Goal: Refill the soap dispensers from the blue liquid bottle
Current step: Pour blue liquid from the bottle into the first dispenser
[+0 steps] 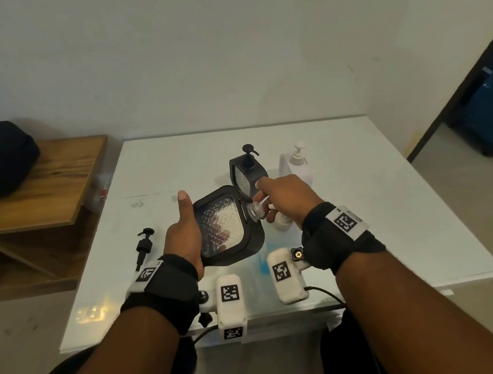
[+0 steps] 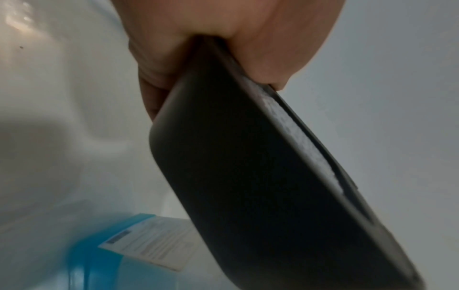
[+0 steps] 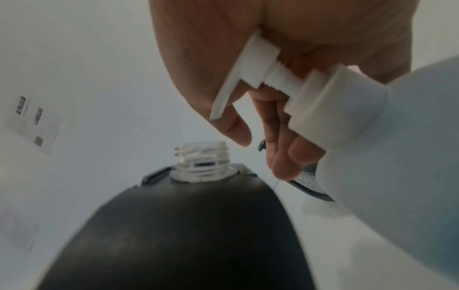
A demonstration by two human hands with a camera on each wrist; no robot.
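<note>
My left hand (image 1: 184, 236) grips a black-framed dispenser (image 1: 225, 227) with a clear textured face, tilted above the table, thumb up along its left edge. Its pump is off and the clear threaded neck (image 3: 201, 160) is open. My right hand (image 1: 281, 196) hovers just right of that neck, fingers (image 3: 280, 157) loosely curled and holding nothing. The removed black pump (image 1: 143, 245) lies on the table to the left. The blue liquid bottle (image 2: 99, 264) with its white label sits below the held dispenser, mostly hidden in the head view.
A white pump bottle (image 3: 397, 157) stands right under my right palm. A second black dispenser (image 1: 248, 172) and another white pump bottle (image 1: 295, 165) stand behind. A wooden bench (image 1: 47, 184) with a black bag is at the left of the white table (image 1: 388, 205).
</note>
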